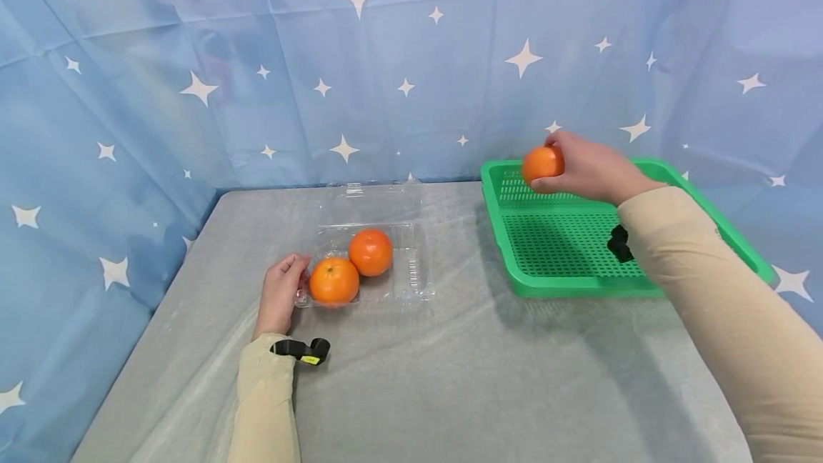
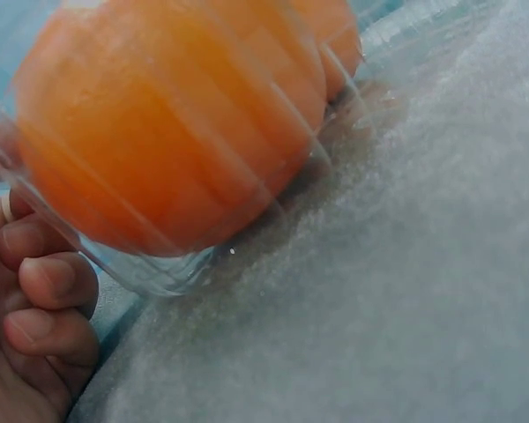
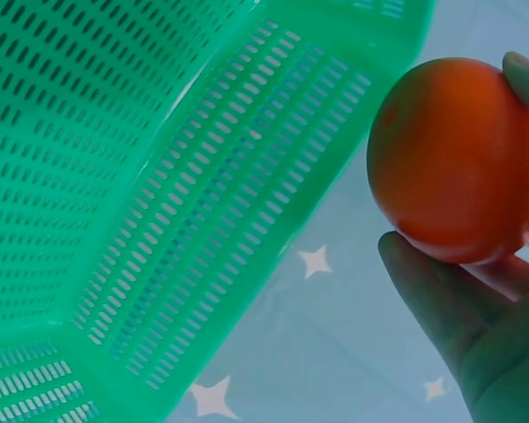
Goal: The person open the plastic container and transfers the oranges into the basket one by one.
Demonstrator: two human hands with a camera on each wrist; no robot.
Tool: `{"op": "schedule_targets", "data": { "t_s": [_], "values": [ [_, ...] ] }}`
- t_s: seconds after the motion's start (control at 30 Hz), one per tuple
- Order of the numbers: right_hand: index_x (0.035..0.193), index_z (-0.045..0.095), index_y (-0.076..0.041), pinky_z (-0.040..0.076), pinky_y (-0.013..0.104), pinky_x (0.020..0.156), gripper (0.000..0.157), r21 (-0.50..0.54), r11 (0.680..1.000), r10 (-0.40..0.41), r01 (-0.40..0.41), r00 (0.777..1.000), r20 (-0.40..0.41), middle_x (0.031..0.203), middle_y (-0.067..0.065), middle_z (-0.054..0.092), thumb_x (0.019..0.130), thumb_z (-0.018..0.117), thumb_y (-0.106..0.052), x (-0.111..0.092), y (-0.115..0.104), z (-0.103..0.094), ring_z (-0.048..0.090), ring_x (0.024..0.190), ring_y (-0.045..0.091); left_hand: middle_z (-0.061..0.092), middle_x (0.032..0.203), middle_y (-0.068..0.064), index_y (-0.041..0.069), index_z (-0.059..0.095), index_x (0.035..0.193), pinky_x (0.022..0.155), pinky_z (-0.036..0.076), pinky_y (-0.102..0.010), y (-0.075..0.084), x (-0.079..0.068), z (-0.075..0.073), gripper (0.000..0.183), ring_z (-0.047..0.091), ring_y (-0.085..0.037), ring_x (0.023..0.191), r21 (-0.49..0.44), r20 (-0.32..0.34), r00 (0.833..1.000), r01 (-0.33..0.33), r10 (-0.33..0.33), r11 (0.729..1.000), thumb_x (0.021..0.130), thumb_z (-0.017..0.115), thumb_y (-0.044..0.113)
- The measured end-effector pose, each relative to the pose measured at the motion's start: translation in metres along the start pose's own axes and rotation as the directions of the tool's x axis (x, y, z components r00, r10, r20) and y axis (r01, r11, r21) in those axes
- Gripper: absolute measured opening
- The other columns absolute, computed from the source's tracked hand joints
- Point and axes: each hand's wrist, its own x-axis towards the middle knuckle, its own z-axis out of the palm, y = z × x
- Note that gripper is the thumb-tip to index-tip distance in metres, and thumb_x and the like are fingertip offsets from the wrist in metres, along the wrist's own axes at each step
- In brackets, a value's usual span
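Observation:
A clear plastic clamshell box (image 1: 414, 274) lies with its lid raised on the grey table, and two oranges sit in it. The nearer orange (image 1: 334, 281) touches the farther orange (image 1: 371, 251). At the box's left edge my left hand (image 1: 281, 293) pinches the plastic rim; in the left wrist view its lower fingers (image 2: 57, 280) are curled beside the wall. My right hand (image 1: 594, 168) grips another orange (image 1: 542, 165) between thumb and fingers, held above the back left part of the green plastic basket (image 1: 581, 286). The right wrist view shows that orange beyond the basket's slotted side.
A grey cloth covers the table (image 1: 450, 377). Behind and to the left hangs a blue curtain (image 1: 386, 41) with white stars, close to the back of the box and basket. Each wrist carries a small black camera, the left one (image 1: 302, 351) near the table surface.

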Motion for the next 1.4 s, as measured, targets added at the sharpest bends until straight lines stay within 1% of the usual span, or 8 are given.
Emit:
{"op": "schedule_targets", "data": {
  "t_s": [0.17, 0.43, 0.77, 0.9, 1.07, 1.27, 1.4],
  "values": [
    [0.118, 0.037, -0.008, 0.038, 0.035, 0.059, 0.071, 0.019, 1.000, 0.023, -0.023, 1.000, 0.004, 0.097, 0.007, 0.052, 0.072, 0.063, -0.055, -0.002, 0.011, 0.000, 0.051, 0.076, 0.024, 0.040, 0.059, -0.002, 0.006, 0.043, 0.066, 0.042, 0.031, -0.025, 0.001, 0.000, 0.000, 0.038, 0.038, -0.014, 0.048, 0.005, 0.002, 1.000, -0.001, 0.001, 1.000, 0.086, 0.055, 0.037],
    [0.120, 0.035, -0.002, 0.039, 0.037, 0.059, 0.077, 0.046, 0.998, 0.043, -0.044, 0.999, 0.029, 0.101, 0.014, 0.051, 0.073, 0.063, -0.055, -0.006, 0.027, 0.003, 0.052, 0.078, 0.026, 0.039, 0.058, -0.002, 0.006, 0.043, 0.066, 0.041, 0.031, -0.024, 0.002, -0.001, 0.000, 0.038, 0.037, -0.014, 0.046, -0.013, 0.010, 1.000, 0.008, -0.008, 1.000, 0.086, 0.055, 0.036],
    [0.122, 0.032, 0.000, 0.039, 0.041, 0.065, 0.079, 0.090, 0.990, 0.106, -0.110, 0.993, 0.057, 0.104, 0.018, 0.050, 0.074, 0.063, -0.055, -0.011, 0.048, 0.008, 0.052, 0.083, 0.029, 0.040, 0.058, -0.002, 0.006, 0.043, 0.067, 0.041, 0.031, -0.025, 0.001, -0.002, 0.000, 0.039, 0.037, -0.014, 0.046, -0.006, 0.010, 1.000, 0.019, -0.019, 1.000, 0.086, 0.056, 0.038],
    [0.123, 0.031, 0.000, 0.039, 0.041, 0.064, 0.079, 0.097, 0.987, 0.123, -0.128, 0.990, 0.063, 0.105, 0.018, 0.049, 0.074, 0.062, -0.054, -0.012, 0.055, 0.010, 0.052, 0.082, 0.030, 0.040, 0.058, -0.002, 0.006, 0.044, 0.067, 0.041, 0.031, -0.025, 0.002, -0.001, 0.001, 0.039, 0.037, -0.014, 0.046, -0.002, 0.005, 1.000, 0.018, -0.018, 1.000, 0.086, 0.055, 0.038],
    [0.123, 0.030, 0.002, 0.039, 0.043, 0.064, 0.081, 0.100, 0.986, 0.127, -0.133, 0.990, 0.061, 0.104, 0.021, 0.049, 0.074, 0.064, -0.053, -0.014, 0.062, 0.012, 0.051, 0.083, 0.031, 0.040, 0.059, -0.002, 0.006, 0.044, 0.067, 0.042, 0.032, -0.025, 0.002, 0.000, 0.001, 0.039, 0.038, -0.015, 0.048, 0.008, 0.001, 1.000, 0.023, -0.023, 1.000, 0.085, 0.055, 0.038],
    [0.123, 0.030, 0.005, 0.039, 0.044, 0.065, 0.082, 0.111, 0.985, 0.125, -0.130, 0.991, 0.049, 0.104, 0.022, 0.048, 0.073, 0.066, -0.050, -0.015, 0.072, 0.014, 0.051, 0.084, 0.032, 0.039, 0.058, -0.003, 0.005, 0.042, 0.066, 0.041, 0.031, -0.026, 0.000, 0.000, 0.000, 0.041, 0.037, -0.015, 0.047, -0.009, 0.007, 1.000, 0.019, -0.019, 1.000, 0.085, 0.056, 0.040],
    [0.124, 0.029, 0.005, 0.040, 0.043, 0.064, 0.084, 0.113, 0.983, 0.141, -0.146, 0.989, 0.053, 0.106, 0.023, 0.048, 0.073, 0.066, -0.050, -0.017, 0.081, 0.015, 0.051, 0.084, 0.032, 0.040, 0.059, -0.003, 0.005, 0.042, 0.066, 0.042, 0.031, -0.025, 0.000, -0.001, 0.001, 0.042, 0.038, -0.015, 0.048, -0.008, 0.004, 1.000, 0.016, -0.016, 1.000, 0.085, 0.056, 0.040]
  ]
}}
